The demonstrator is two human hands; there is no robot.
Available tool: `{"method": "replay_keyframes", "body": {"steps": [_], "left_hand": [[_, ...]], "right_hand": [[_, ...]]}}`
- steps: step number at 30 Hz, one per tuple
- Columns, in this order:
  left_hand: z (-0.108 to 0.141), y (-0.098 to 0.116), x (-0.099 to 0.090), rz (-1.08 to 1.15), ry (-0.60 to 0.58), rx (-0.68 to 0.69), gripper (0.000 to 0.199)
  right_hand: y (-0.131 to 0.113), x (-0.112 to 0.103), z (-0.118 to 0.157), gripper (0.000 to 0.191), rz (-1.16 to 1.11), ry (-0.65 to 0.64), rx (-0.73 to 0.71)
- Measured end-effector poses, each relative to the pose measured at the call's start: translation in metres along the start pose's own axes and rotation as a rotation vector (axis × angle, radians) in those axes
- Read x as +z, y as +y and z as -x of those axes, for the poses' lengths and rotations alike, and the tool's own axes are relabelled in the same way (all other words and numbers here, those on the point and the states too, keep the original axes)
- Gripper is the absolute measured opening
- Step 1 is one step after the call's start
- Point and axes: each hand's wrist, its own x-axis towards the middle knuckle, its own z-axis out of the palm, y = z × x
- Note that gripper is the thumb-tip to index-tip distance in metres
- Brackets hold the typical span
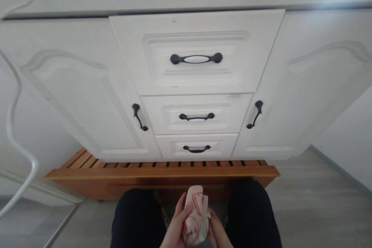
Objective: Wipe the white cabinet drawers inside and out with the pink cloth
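Between the person's knees, low in the head view, is a white and pink bundle with red markings, which looks like a soft wrapped item. My left hand holds its left side, with the thumb across the front. On the right side of the bundle, my right hand has its fingers closed around the edge, partly hidden behind a pale strip.
A white cabinet with three drawers and two side doors stands ahead, all closed. Beneath it is a slatted wooden bench. A white cable hangs at the left. A countertop runs across the top.
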Motion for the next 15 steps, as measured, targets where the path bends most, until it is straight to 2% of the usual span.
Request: {"method": "replay_keyframes", "body": {"steps": [3,7,9,11,13,15], "left_hand": [[-0.008,-0.001,-0.001,0.085,-0.015,-0.050,0.087],[-0.012,-0.002,-0.008,0.056,-0.019,-0.105,0.088],[-0.012,-0.001,-0.013,0.003,-0.061,-0.144,0.089],[-0.011,0.001,-0.019,-0.061,-0.148,-0.177,0.082],[-0.013,0.001,-0.024,-0.119,-0.242,-0.177,0.071],[-0.019,-0.001,-0.030,-0.183,-0.298,-0.125,0.059]], "right_hand": [[0.012,-0.023,-0.015,0.077,0.204,0.111,-0.129],[0.014,-0.036,-0.015,0.079,0.777,0.246,-0.683],[0.012,-0.034,-0.010,0.076,1.052,0.229,-0.894],[0.009,-0.030,-0.008,0.075,1.248,0.177,-1.031],[0.007,-0.030,-0.012,0.067,1.378,0.119,-1.175],[0.007,-0.035,-0.021,0.054,1.431,-0.012,-1.273]]}}
